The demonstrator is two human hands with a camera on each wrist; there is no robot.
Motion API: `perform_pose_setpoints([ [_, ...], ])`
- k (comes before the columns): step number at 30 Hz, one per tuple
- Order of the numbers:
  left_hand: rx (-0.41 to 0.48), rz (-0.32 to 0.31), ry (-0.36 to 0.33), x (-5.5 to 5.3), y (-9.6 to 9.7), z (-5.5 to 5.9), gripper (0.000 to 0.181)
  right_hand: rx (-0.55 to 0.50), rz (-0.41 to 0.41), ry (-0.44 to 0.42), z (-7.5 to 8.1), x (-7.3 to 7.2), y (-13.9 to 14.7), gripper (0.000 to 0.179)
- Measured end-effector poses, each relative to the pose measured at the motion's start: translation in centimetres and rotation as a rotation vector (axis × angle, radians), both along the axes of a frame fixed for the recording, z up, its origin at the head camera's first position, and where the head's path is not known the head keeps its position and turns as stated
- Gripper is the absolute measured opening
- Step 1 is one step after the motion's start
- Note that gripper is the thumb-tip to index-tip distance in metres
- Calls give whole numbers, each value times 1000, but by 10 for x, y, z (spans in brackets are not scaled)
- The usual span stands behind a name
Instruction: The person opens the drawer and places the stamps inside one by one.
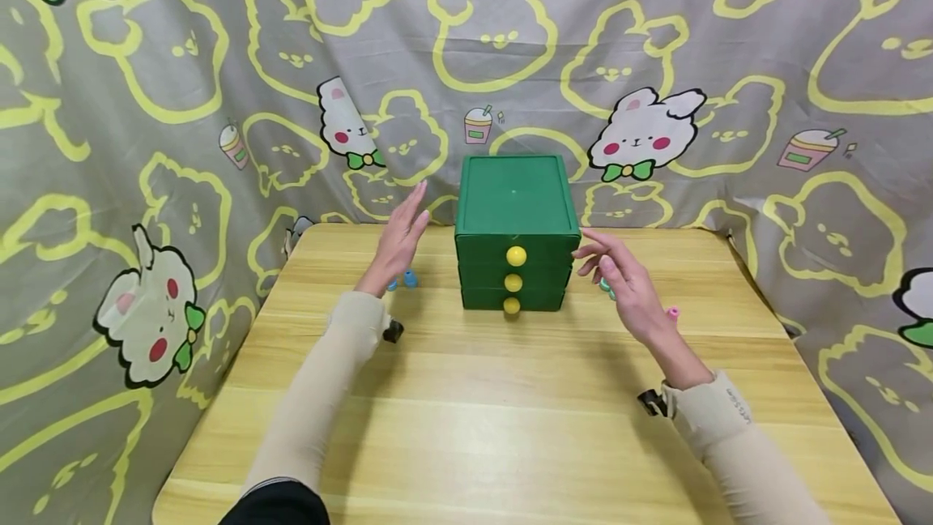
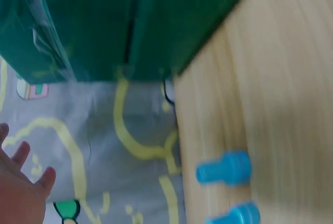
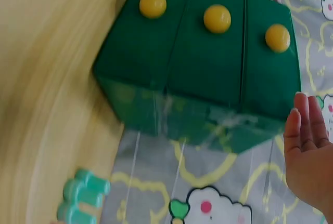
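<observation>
Green cabinet [image 1: 516,217] — between left fingers [image 1: 410,207], right fingers [image 1: 603,243] (upright)

Tabletop [image 1: 466,411]: light wood grain, pale yellow-brown. Backdrop [image 1: 397,47]: creased grey fabric, printed with yellow animal outlines, white animal faces [image 1: 645,134] with green bows [image 1: 628,172], and drink cups [image 1: 478,128] — encloses the back and both sides. On the surface: two blue pieces [image 2: 226,169] at left; teal pieces [image 3: 86,195] at right — pink piece [image 1: 673,313] near them, partly hidden
</observation>
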State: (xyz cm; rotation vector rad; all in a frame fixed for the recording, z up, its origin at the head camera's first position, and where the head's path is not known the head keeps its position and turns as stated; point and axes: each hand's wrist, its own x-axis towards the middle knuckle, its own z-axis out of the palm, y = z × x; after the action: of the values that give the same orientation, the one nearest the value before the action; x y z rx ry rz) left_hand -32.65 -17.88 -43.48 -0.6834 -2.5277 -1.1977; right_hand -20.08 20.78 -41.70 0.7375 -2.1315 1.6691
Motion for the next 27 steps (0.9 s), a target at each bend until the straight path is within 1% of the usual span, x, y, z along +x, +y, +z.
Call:
perform_pose_setpoints([
  [2, 53, -32, -33, -1, 9, 3, 66, -5, 42, -26, -4, 0, -7, 43],
  [6, 129, -66, -89, -2, 26, 7, 61, 29, 95, -80, -11, -1, -20, 43],
  [9, 182, -84, -134, -3, 36, 9, 58, 53, 114, -112, -16, -2, -28, 43],
  [14, 325, -136, -241, -4, 49, 7, 56, 76, 121, -159, -24, -6, -37, 42],
  [17, 407, -164, -283, -5, 56, 8, 55, 82, 129, -184, -27, -9, -42, 42],
  [20, 450, -169, -307, -2, 62, 12, 54, 71, 142, -202, -30, -11, -46, 42],
  [22, 462, -164, -318, 2, 65, 18, 53, 59, 149, -210, -30, -13, -49, 43],
  [25, 480, -149, -316, 9, 69, 26, 53, 37, 160, -220, -31, -17, -53, 43],
  [27, 491, -137, -314, 8, 70, 25, 52, 20, 169, -232, -31, -19, -56, 44],
])
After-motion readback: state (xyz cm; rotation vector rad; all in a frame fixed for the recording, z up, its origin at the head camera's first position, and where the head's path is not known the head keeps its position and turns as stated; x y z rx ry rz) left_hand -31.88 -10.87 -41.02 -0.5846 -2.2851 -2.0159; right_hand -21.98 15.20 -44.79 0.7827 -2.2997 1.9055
